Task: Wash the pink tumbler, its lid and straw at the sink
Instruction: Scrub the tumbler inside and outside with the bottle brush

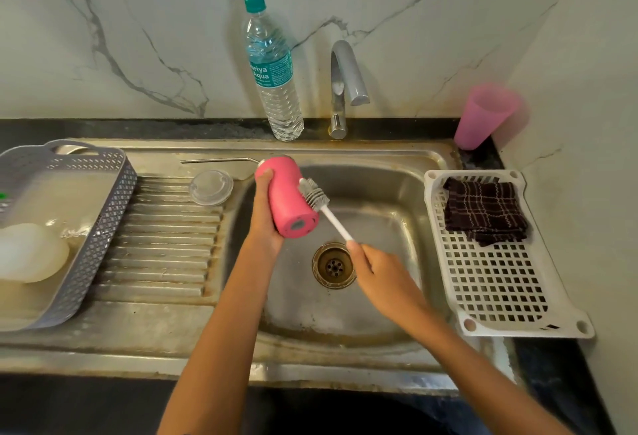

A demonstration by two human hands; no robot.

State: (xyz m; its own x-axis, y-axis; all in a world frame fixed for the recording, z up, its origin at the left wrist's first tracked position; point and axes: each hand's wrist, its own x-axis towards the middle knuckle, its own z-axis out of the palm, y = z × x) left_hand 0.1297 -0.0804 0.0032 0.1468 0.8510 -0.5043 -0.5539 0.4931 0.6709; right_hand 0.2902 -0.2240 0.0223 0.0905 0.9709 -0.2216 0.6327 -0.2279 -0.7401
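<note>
The left hand [264, 213] has its grip closed round the pink cylindrical tumbler [286, 189], held above the left part of the steel sink basin [397, 193]. The tumbler's long axis runs from the back wall toward the person, its base facing the camera and slightly right and its mouth pointing away. The right hand [376, 272] grips the handle of a white bottle brush [328, 213], whose bristles touch the tumbler's right side. The clear round plastic lid [211, 188] lies on the ribbed drainboard [165, 234]. Just behind it the bent metal straw [217, 160] lies lengthwise, left to right.
</note>
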